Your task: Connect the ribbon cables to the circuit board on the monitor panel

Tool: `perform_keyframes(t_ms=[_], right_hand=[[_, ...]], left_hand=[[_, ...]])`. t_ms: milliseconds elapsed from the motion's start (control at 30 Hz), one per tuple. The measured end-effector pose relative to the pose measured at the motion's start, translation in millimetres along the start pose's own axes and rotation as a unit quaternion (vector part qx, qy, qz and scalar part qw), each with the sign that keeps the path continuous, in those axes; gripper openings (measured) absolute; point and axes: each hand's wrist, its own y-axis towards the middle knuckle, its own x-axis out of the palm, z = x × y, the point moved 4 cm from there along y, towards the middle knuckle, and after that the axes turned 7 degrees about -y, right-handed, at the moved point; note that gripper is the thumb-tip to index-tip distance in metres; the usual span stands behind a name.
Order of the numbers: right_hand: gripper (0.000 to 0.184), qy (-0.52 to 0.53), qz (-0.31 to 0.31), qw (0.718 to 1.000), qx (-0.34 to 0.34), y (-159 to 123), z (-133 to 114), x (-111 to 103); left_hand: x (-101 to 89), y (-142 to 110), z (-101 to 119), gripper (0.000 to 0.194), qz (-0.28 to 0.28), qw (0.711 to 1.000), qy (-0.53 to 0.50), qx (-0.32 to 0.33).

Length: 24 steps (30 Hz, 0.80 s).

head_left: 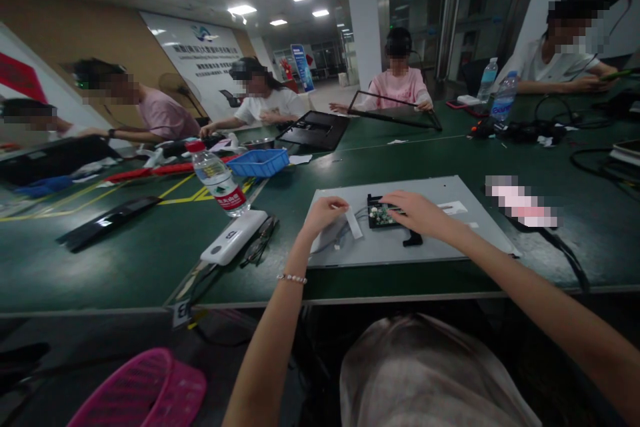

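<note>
A flat grey metal panel (390, 250) lies on the green table in front of me. At its left part, my left hand (325, 213) is closed in a pinch at the upper end of a white tape-like strip (355, 224). A thin grey cable (343, 233) runs beneath the strip. Near the panel's middle sits a small green circuit board (381, 215) in a black frame. My right hand (417, 212) is open, its fingers stretched over the board's right side and hiding part of it. Below that hand is a black bracket-like piece (413, 238).
Left of the panel are a white power bank (234, 237), folded glasses (259, 241), a water bottle (219, 180) and a blue tray (259, 162). A phone (523, 203) with a cable lies right. Several people work around the table; one holds a black frame (395, 109).
</note>
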Motion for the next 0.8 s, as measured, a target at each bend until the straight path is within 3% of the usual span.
perform_keyframes(t_ms=[233, 433, 633, 800], right_hand=[[0.040, -0.042, -0.070, 0.986, -0.142, 13, -58, 35], [0.038, -0.109, -0.100, 0.974, -0.171, 12, -69, 54], [0.039, -0.112, -0.102, 0.975, -0.165, 9, -69, 58], [0.041, -0.105, -0.101, 0.978, -0.149, 7, -72, 56]], left_hand=[[-1.3, 2, -12, 0.024, 0.000, 0.998, 0.061, 0.025], [-3.9, -7, 18, 0.024, 0.024, 0.987, 0.098, 0.128], [10.4, -15, 28, 0.018, -0.116, 0.972, 0.124, 0.162], [12.0, -14, 16, 0.018, -0.139, 0.966, 0.161, 0.147]])
